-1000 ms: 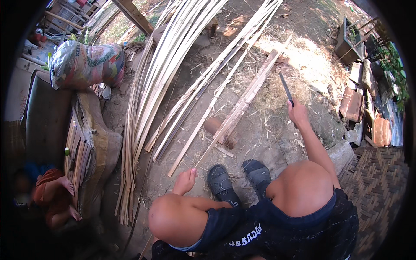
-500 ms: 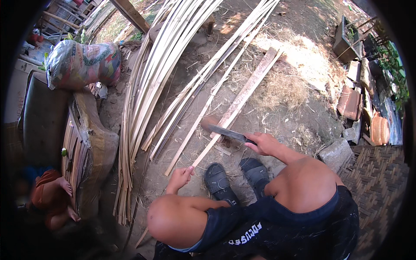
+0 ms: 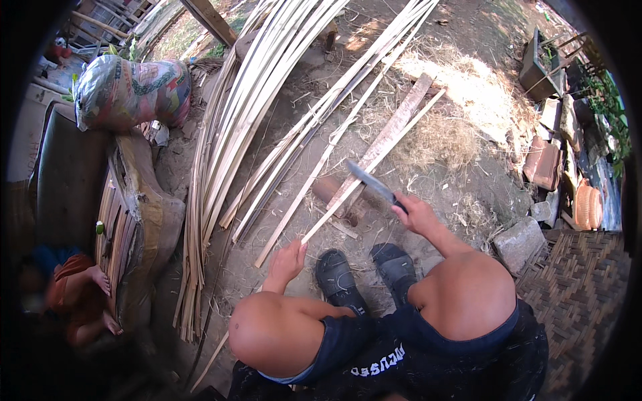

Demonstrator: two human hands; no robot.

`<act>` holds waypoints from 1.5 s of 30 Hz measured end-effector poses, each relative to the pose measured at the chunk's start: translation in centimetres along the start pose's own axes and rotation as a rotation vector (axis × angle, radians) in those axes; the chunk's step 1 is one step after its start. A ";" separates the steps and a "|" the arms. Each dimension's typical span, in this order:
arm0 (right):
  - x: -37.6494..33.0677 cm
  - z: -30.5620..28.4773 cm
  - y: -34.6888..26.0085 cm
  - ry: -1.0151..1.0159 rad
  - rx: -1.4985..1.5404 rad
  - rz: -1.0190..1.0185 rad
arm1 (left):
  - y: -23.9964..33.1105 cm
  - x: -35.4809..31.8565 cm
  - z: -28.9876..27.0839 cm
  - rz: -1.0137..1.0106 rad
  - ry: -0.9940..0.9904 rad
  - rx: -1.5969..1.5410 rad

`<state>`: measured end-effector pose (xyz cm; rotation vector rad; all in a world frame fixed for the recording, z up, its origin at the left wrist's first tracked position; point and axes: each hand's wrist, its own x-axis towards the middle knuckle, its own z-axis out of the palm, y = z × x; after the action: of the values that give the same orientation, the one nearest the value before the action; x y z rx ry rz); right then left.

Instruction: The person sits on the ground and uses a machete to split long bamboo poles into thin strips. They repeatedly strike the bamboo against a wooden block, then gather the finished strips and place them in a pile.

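A long pale bamboo strip runs slantwise from my left hand, which is closed around it in front of my left knee. Its lower end passes back beside that knee. Gripped in my right hand is a knife with a dark handle and a broad grey blade. The blade tip lies over or against the strip; I cannot tell whether it touches. Beneath the strip are a flat wooden board and a short brown wooden block.
Bundled bamboo strips stretch along the left, with several loose strips beside them. Another person's bare leg shows at far left near a stuffed sack. A stone block and woven mat lie at right.
The knife has moved up and away along the strip, its blade now angled farther upward. My left hand has shifted slightly forward and right, and the strip has shifted a little to the right.
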<state>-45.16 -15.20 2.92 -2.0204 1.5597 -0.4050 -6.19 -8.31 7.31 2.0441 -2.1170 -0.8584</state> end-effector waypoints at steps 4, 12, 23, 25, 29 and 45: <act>5.4 -7.8 7.3 0.299 -0.103 0.495 | -6.0 -4.4 0.4 0.052 0.035 -0.195; -0.4 -1.2 -6.7 -0.208 -0.065 -0.162 | -4.2 0.4 0.6 -0.336 -0.422 -0.660; -0.1 -0.4 -3.5 -0.200 -0.075 -0.248 | -5.4 0.3 1.5 -0.102 -0.233 -0.616; 1.8 -2.5 0.4 0.010 0.004 -0.010 | -10.4 -3.6 1.9 -0.221 -0.251 -0.618; 1.8 -0.3 0.0 0.041 0.127 0.020 | -6.7 -2.2 0.8 -0.379 -0.297 -0.742; 4.7 -4.7 7.2 0.258 0.010 0.401 | -11.1 -6.1 1.3 -0.345 -0.253 -0.783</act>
<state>-52.08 -22.11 1.97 -1.6381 2.0606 -0.5251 3.86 -1.66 3.33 1.9121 -1.1752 -1.7226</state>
